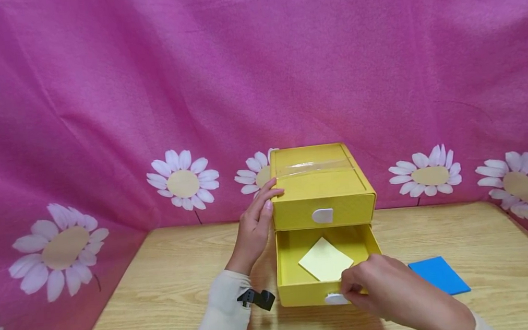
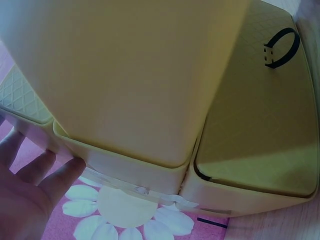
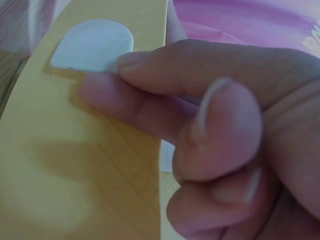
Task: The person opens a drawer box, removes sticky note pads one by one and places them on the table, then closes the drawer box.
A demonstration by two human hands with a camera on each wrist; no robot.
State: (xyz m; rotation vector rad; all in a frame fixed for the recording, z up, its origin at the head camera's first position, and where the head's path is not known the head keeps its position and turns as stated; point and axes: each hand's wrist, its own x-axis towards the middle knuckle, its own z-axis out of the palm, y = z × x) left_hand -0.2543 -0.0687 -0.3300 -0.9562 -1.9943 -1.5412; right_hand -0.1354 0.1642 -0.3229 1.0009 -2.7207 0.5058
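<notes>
A yellow two-drawer box (image 1: 322, 186) stands on the table with its lower drawer (image 1: 303, 293) pulled out. Inside that drawer lies a pale yellow pad of sticky notes (image 1: 325, 259), turned cornerwise. My right hand (image 1: 387, 285) is at the drawer's front, thumb and finger pinching the edge of its white pull tab (image 3: 95, 46). The other fingers curl inward. On the box's left side rests my left hand (image 1: 254, 226), fingers extended over the top edge. The left wrist view shows its fingertips (image 2: 72, 170) against the box wall.
A flat blue square (image 1: 439, 275) lies on the wooden table (image 1: 171, 288) to the right, beside my right forearm. The upper drawer, with its own white tab (image 1: 322, 216), is closed. Clear tape crosses the box top. A pink flowered cloth (image 1: 284, 69) hangs behind.
</notes>
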